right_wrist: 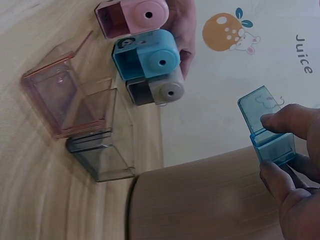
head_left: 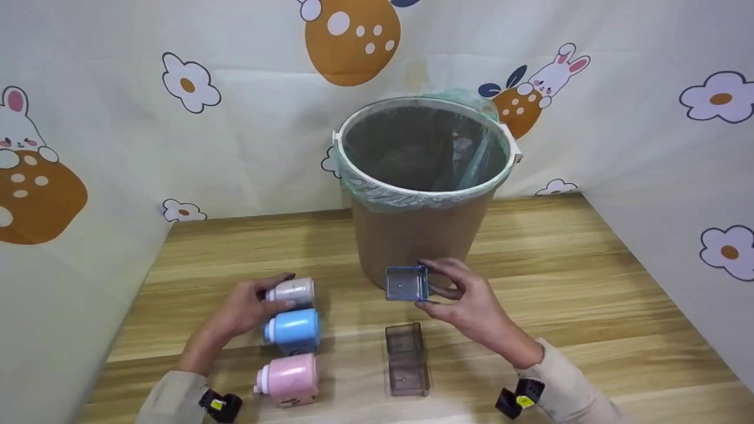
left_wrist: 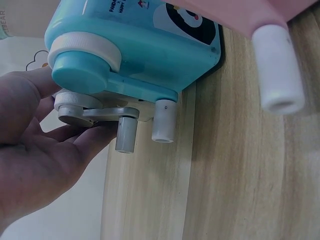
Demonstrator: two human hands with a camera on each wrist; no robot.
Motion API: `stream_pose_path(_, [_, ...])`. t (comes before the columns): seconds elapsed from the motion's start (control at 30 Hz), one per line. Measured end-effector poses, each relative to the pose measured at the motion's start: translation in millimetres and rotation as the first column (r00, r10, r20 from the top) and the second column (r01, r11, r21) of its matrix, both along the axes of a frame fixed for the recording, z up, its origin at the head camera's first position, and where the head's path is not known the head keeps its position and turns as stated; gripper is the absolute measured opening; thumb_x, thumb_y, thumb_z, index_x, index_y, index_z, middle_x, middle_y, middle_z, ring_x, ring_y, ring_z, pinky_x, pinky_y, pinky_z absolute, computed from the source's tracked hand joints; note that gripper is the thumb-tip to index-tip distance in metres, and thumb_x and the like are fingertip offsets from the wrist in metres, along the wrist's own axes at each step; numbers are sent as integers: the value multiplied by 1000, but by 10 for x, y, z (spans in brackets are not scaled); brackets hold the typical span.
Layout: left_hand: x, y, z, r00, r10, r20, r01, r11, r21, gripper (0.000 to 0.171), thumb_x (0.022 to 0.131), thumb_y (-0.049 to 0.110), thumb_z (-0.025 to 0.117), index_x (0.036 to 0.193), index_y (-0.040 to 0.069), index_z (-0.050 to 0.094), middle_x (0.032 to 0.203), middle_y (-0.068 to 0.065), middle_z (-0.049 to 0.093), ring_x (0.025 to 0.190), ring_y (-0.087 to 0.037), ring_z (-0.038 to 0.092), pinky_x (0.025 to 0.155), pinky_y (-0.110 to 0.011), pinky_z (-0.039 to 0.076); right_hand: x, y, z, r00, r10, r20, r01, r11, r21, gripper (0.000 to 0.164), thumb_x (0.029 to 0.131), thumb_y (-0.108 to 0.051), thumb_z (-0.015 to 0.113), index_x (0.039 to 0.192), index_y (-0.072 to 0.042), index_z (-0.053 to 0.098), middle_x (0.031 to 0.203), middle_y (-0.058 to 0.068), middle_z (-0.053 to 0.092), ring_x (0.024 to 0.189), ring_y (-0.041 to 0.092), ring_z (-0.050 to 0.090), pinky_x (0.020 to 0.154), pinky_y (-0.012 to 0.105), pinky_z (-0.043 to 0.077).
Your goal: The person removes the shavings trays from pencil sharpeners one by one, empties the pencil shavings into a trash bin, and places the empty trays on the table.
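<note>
My left hand [head_left: 247, 303] grips a grey crank pencil sharpener [head_left: 299, 290], thumb on one side and fingers on the other. Beside it lie a blue pencil sharpener [head_left: 296, 328] and a pink one [head_left: 291, 377], cranks facing left. In the right wrist view all three sharpeners have an open drawer slot. With thumb and fingers, my right hand [head_left: 471, 297] pinches a clear blue shavings drawer [head_left: 403, 282], raised in front of the bin. A clear grey drawer [right_wrist: 117, 150] and a clear pink drawer [right_wrist: 60, 95] rest side by side on the table.
A tall brown bin [head_left: 418, 235] with a pale rim and a green plastic liner [head_left: 383, 194] stands at the back of the wood-grain table [head_left: 235, 247]. Printed cloth walls [head_left: 253, 135] enclose the back and both sides.
</note>
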State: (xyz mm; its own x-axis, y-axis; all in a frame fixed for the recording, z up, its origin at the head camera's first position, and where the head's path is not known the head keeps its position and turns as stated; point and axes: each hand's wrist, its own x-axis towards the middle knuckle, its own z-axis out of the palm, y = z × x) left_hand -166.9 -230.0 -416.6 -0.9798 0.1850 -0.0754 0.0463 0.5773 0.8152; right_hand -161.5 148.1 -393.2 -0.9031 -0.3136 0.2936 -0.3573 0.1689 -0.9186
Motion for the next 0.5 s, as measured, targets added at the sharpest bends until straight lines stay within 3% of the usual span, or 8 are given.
stream_pose_path(0.3, [-3,0,1,1000,8,12,-8,1000,3,59,89,20,75,142,4,54,122,-27,67,103,-27,66,81,-27,56,-11,-13,-197,998,-14,56,12,999,36,63,75,3,82,133,5,59,130,24,55,123,41,58,94,26,57])
stream_pose_path(0.5, [-6,5,-20,1000,5,12,-6,1000,28,58,89,17,76,141,1,54,123,-29,66,103,-27,65,80,-24,55,-26,-12,-299,997,4,81,-5,1000,7,62,75,7,79,133,7,59,129,26,55,122,44,56,96,27,57])
